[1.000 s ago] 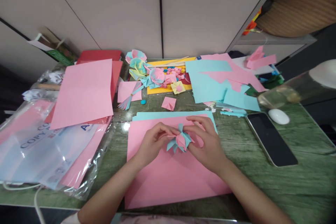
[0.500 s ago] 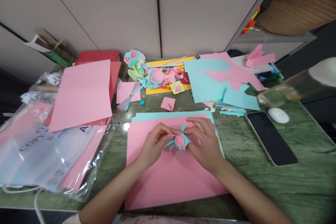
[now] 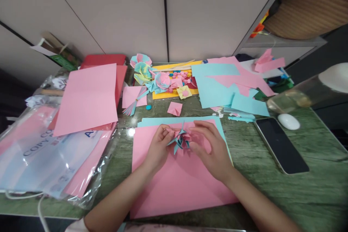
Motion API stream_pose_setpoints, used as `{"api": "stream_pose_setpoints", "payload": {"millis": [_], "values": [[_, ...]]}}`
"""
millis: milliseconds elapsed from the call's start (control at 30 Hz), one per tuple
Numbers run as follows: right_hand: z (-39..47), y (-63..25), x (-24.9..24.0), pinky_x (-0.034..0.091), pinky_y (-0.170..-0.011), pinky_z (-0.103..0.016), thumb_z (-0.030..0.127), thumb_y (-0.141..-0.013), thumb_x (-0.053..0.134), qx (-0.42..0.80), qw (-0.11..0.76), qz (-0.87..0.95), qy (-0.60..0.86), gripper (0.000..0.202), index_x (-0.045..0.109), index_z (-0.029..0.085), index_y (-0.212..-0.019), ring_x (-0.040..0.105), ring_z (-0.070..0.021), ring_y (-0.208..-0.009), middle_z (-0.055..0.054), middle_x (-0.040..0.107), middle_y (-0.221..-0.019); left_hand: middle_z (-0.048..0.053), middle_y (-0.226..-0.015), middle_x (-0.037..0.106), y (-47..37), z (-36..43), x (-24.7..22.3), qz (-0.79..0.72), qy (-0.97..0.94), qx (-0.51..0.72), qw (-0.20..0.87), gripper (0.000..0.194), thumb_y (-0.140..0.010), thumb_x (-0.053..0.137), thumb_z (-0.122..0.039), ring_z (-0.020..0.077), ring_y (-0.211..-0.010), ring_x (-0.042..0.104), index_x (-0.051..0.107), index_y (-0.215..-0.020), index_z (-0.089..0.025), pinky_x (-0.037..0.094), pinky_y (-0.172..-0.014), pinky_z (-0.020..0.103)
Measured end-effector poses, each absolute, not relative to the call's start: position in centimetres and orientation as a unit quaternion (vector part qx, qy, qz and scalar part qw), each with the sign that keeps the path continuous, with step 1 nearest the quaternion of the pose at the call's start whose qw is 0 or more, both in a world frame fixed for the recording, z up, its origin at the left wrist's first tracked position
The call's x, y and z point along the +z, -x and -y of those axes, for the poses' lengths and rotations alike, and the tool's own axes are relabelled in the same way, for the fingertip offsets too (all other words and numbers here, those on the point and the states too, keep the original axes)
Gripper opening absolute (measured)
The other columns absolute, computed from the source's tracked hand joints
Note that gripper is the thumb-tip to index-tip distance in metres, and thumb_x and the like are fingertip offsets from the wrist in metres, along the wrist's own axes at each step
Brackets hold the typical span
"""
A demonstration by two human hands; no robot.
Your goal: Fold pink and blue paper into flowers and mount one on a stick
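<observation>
Moderate indoor light is falling, apparently from above, and is covering the surface [image 3: 307, 203] fairly evenly. A white glare spot is showing just beside the upper left edge of the pink sheet [image 3: 174, 192]. Highlights are streaking the plastic bag [image 3: 54, 165]. A soft shadow is lying below the paper flower [image 3: 181, 140], whose details are blurring slightly. Wide-angle distortion is stretching the bottle [image 3: 296, 96] at the right edge.

Left hand [image 3: 157, 148] pinches pink-and-blue paper flower [image 3: 180, 140] by its left side; right hand [image 3: 216, 152], thumb and fingers apart, at its right edge, contact unclear. Big pink sheet [image 3: 185, 188] under both hands, folded pink square [image 3: 174, 108] beyond them. Phone [image 3: 281, 145] right of right hand, plastic bag [image 3: 59, 156] left of left.
</observation>
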State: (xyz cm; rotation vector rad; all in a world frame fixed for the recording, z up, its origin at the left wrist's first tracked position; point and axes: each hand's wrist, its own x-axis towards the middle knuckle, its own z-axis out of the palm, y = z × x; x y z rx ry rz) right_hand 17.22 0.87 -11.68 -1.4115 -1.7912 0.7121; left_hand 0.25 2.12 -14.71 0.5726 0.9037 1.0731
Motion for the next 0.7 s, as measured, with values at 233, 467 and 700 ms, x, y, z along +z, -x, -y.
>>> {"api": "stream_pose_setpoints", "payload": {"millis": [233, 467, 700], "values": [[-1.2, -17.1, -12.6, 0.047, -0.094, -0.038, 0.035, -0.084, 0.055, 0.352, 0.391, 0.644, 0.556, 0.03, 0.056, 0.031, -0.114, 0.05, -0.0196, -0.114, -0.005, 0.049, -0.122, 0.001, -0.091, 0.064, -0.3, -2.1, -14.6, -0.399, -0.244, 0.481, 0.741, 0.021, -0.08, 0.065, -0.026, 0.0109, -0.07, 0.059, 0.045, -0.08, -0.018, 0.048, -0.061, 0.023], [-1.0, -16.9, -12.8, 0.049, -0.092, -0.037, 0.037, -0.083, 0.056, 0.451, 0.416, 0.599, 0.514, 0.031, 0.056, 0.031, -0.114, 0.049, -0.0211, -0.115, -0.006, 0.048, -0.123, 0.001, -0.089, 0.066, -0.1, -2.2, -14.3, -0.391, -0.257, 0.477, 0.744, 0.023, -0.079, 0.066, -0.028, 0.0107, -0.068, 0.06, 0.046, -0.079, -0.018, 0.047, -0.063, 0.023], [-1.4, -16.9, -12.1, 0.048, -0.093, -0.035, 0.041, -0.078, 0.063, 0.621, 0.391, 0.477, 0.484, 0.063, 0.033, 0.034, -0.133, 0.055, -0.0173, -0.109, -0.006, 0.049, -0.124, 0.001, -0.091, 0.067, 0.7, -2.9, -14.4, -0.389, -0.281, 0.48, 0.735, 0.021, -0.08, 0.066, -0.028, 0.0122, -0.075, 0.063, 0.047, -0.079, -0.019, 0.047, -0.073, 0.027]]}}
